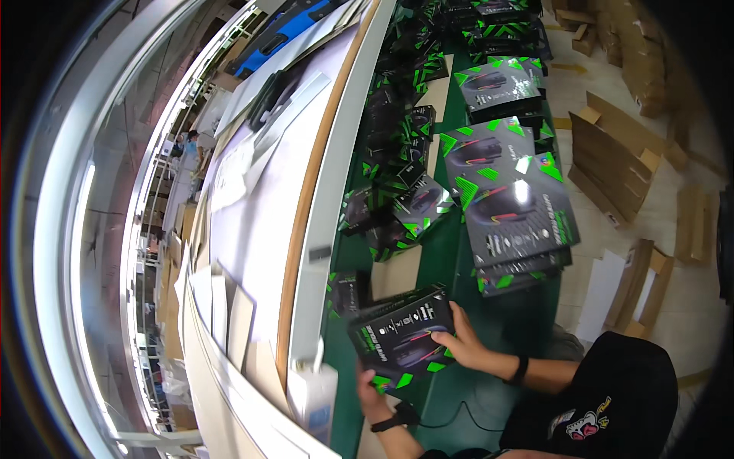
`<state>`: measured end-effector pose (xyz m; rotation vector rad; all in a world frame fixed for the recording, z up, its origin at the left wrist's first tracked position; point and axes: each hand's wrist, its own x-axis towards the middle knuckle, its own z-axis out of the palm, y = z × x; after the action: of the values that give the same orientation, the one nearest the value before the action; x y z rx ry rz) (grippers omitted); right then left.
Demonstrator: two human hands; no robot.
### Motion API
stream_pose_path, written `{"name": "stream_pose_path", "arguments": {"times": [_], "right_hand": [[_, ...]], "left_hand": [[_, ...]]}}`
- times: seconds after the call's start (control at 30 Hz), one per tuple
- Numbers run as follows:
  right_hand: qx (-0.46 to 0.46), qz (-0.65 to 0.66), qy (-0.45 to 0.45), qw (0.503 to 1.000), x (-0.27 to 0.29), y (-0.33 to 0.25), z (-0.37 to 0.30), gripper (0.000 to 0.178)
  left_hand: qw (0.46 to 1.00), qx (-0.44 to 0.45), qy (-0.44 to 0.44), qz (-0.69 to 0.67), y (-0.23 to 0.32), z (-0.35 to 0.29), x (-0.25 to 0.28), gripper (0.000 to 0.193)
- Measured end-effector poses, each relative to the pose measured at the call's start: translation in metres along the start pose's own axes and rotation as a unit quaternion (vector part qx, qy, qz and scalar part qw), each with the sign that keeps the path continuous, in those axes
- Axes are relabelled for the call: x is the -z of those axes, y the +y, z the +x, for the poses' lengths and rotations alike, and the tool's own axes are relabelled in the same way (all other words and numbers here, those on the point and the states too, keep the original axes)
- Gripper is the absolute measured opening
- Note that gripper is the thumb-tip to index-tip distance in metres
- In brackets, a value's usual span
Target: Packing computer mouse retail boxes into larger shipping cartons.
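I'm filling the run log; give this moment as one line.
Left hand: mouse box, lower-left corner; right hand: same box, right edge; nearby: stacked mouse boxes; surface: green tabletop

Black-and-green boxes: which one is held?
The box at lower centre, with the left hand at its lower-left corner and right hand on its right side; neither touches other boxes on the green table.

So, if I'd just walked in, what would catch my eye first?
Probably the black-and-green box at lower centre, held between the left hand and right hand. Next, the stack of similar boxes on the green table, beyond it to the right. Then the brown cardboard lying about the floor at the far right.
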<state>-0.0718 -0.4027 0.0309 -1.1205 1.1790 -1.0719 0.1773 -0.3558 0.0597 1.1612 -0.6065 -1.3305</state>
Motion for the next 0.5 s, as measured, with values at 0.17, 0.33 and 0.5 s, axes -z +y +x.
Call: {"name": "stream_pose_path", "arguments": {"times": [0.17,0.33,0.5], "right_hand": [[0.256,-0.091,0.091,0.958,0.08,-0.175,-0.043,0.075],[0.28,-0.031,0.129,0.951,0.205,-0.267,0.035,0.052],[0.023,0.033,0.031,0.999,0.281,-0.26,0.188,0.042]], "left_hand": [[0.984,-0.128,-0.118,0.022,0.107,-0.02,-0.162,0.064],[0.956,-0.214,-0.197,-0.022,0.117,0.051,-0.339,0.046],[0.954,-0.031,-0.278,0.106,0.127,0.192,-0.423,0.031]]}}
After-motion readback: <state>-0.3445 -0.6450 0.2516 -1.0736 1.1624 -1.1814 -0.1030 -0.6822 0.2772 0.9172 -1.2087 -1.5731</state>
